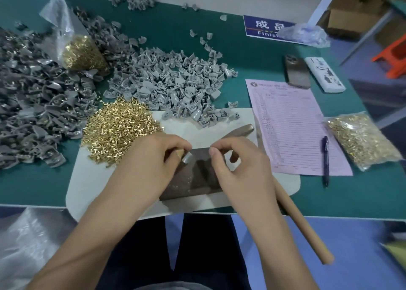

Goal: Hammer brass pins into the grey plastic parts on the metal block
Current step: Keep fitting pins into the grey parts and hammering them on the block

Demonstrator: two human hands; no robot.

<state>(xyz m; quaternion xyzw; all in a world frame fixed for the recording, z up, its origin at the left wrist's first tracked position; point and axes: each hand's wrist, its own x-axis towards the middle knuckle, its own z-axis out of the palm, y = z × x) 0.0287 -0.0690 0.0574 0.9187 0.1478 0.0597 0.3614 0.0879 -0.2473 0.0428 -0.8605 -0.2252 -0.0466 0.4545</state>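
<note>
The left hand is curled, thumb and fingertips pinching a small grey plastic part against the far left end of the metal block. The right hand is curled too, its forefinger and thumb drawn together at the block's far edge just beside the part; whatever sits between those fingertips is too small to make out, so it cannot be told whether it holds a pin.

The block lies on a white mat at the near edge of the green table, its long axis running from near left to far right, partly covered by both hands. A hammer rests beside it, the steel head beyond the right hand and the wooden handle pointing toward the person's right, out past the table edge.

A loose heap of brass pins lies just left of the left hand, spilling onto the mat. A pile of light grey parts sits beyond the mat.
</note>
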